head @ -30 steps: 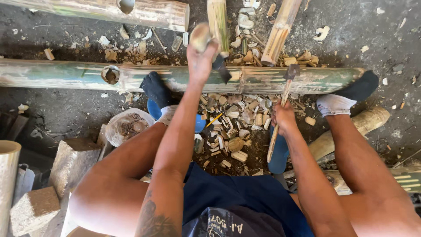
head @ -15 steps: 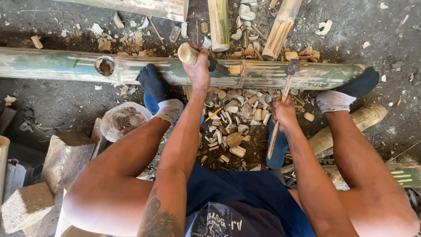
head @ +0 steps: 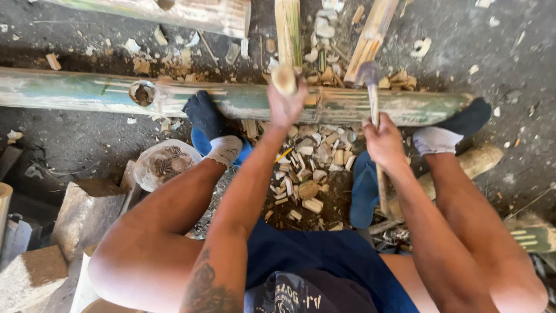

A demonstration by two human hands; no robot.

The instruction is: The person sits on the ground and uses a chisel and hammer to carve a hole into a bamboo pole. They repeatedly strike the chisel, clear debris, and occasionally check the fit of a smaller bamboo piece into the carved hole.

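Green bamboo pole (head: pixel 243 99) lies crosswise on the dirt floor (head: pixel 75 139), pinned under both socked feet, seen from the head camera. The left hand (head: pixel 286 104) is closed round a short wooden mallet (head: pixel 284 78) directly above the pole. The right hand (head: pixel 383 139) grips the handle of a chisel (head: pixel 370 87) whose blade meets the pole. Risks, as I judge them: a glancing blow could hit the right-hand knuckles, the pole could roll underfoot, and loose chips (head: pixel 313 174) could fly up.

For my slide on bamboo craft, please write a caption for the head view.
Left hand grips a chisel handle on a green bamboo pole; right hand holds a hammer.
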